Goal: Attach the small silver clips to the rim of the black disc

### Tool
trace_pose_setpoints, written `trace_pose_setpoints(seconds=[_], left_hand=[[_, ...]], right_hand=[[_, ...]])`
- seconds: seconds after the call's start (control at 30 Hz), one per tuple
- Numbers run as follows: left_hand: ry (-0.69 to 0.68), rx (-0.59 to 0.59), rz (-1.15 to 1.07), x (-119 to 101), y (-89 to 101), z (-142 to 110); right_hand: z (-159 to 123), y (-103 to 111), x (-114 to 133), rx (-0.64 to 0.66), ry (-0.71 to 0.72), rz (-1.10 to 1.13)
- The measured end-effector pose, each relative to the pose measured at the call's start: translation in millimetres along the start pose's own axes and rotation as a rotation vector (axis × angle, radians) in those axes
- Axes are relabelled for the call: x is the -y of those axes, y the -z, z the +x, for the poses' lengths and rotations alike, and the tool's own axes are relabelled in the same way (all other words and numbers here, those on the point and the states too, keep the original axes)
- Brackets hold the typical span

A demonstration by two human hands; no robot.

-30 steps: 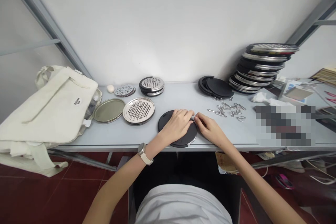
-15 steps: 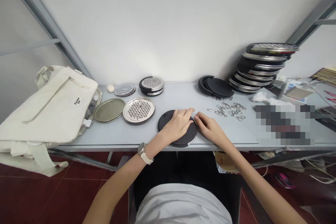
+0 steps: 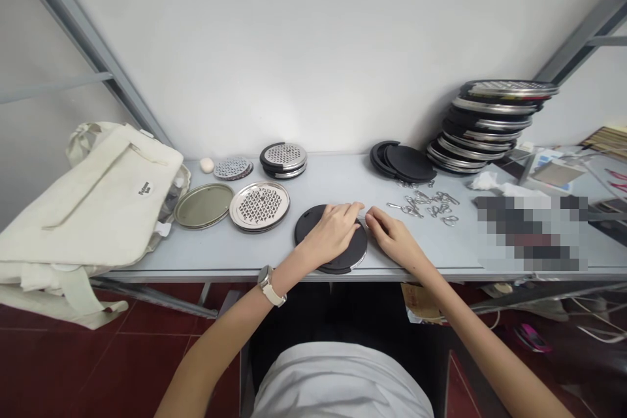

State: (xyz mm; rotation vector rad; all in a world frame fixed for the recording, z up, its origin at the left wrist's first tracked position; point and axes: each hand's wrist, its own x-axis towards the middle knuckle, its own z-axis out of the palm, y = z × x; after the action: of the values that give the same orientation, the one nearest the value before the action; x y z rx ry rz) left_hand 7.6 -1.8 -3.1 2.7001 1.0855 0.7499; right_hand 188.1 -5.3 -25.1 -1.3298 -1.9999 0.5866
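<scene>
A round black case (image 3: 351, 253) with a thin metal rim lies flat near the table's front edge. My left hand (image 3: 334, 225) lies across its top, fingers reaching to the right edge and steadying it. Just right of the case, my right hand (image 3: 386, 230) pinches a thin piece of metal wire, probably a small metal clip, mostly hidden by the fingers. Several loose metal clips (image 3: 434, 204) are scattered beyond my right hand. To the left are a perforated metal lid (image 3: 259, 206) and a plain olive-coloured metal dish (image 3: 204, 205).
Black covers (image 3: 410, 163) lie at the back, beside a tall leaning stack of round cases (image 3: 477, 134). Several perforated cases (image 3: 284, 160) stand against the wall. A cream bag (image 3: 93, 202) covers the table's left end. A blurred patch (image 3: 531, 235) hides something at right.
My right hand has moved slightly right, away from the case's edge, with a thin bit of wire now showing between the hands. My left hand stays in place.
</scene>
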Motion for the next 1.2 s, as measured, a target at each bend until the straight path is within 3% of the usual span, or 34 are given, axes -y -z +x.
trace_pose_setpoints(seconds=[0.2, 0.47, 1.2], left_hand=[[0.015, -0.009, 0.031, 0.3, -0.3, -0.3], [0.006, -0.005, -0.017, 0.4, -0.2, 0.1], [0.015, 0.01, 0.104, -1.7, 2.7, 0.2]], right_hand=[[0.7, -1.0, -0.9, 0.057, 0.048, -0.067], [-0.5, 0.0, 0.1, 0.035, 0.02, -0.059], [-0.2, 1.5, -1.7, 0.011, -0.007, 0.036]])
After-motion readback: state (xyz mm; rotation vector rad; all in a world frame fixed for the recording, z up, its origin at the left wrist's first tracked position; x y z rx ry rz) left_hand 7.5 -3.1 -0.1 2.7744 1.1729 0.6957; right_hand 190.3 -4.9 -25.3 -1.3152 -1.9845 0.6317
